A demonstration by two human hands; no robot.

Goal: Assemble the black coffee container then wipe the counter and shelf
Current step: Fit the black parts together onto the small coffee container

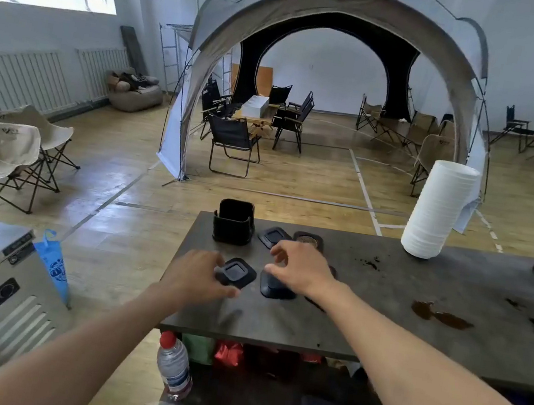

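On the dark grey slab of the bench (pixel 379 323), going from the left, the black square plastic coffee container body (pixel 233 221) stands upright and open-topped near the far edge. It looks light and rigid, so I would take it by its straight side walls.

My left hand (pixel 195 276) rests in front of it, fingers (pixel 219 264) curled round the left edge of a black square lid with a raised frame (pixel 235 272); whether I truly grip it or only touch it I cannot tell. It is thin, stiff and probably slick, best pinched at the rim.

Just right of it lies a smooth black domed square piece (pixel 275 288), partly under my right wrist. My right hand (pixel 301 266) hovers above, fingers bent loosely and holding nothing. Behind it are a second black framed lid (pixel 272 236) and a black square piece with a brownish round centre (pixel 308 239), perhaps coffee grounds, so I'd keep that one level.

Farther right, dark crumbs (pixel 371 262) and a brown liquid spill (pixel 439 315) mark the bench, and a tall stack of white cups (pixel 437 210) stands upturned.

I can read no writing on the container parts.
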